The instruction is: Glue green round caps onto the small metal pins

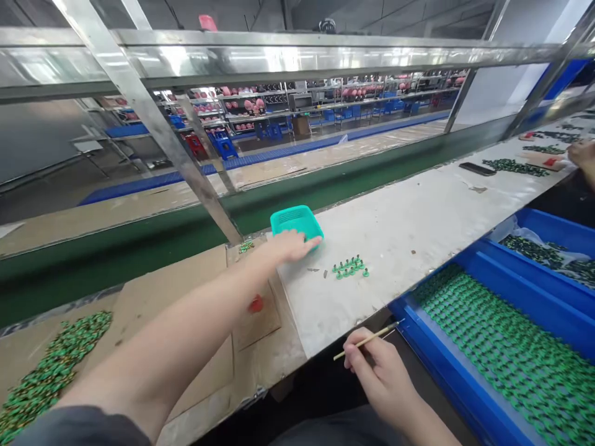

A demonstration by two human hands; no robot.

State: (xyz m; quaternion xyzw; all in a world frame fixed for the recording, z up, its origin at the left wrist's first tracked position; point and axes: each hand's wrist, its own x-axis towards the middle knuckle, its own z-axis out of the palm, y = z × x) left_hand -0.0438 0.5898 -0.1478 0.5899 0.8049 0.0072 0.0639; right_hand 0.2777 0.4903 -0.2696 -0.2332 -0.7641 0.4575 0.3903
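While the right hand [379,368] grips the brush [368,342], the left hand [294,246], seemingly mid-reach, lies over the basket [297,216] on the bench [395,217]; whether its grip is closed, I cannot tell. Moving the basket would call for a firm hold.

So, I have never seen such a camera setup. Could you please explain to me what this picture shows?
There is no machine here: a camera on a person's head looks down at their bare hands. The left hand is at the teal basket; I cannot tell whether it grips it. The right hand holds a thin stick. Small green pieces stand on the white table, and a green heap lies on cardboard at left. The near blue tray holds rows of green pieces. At the far right edge is another person's hand.
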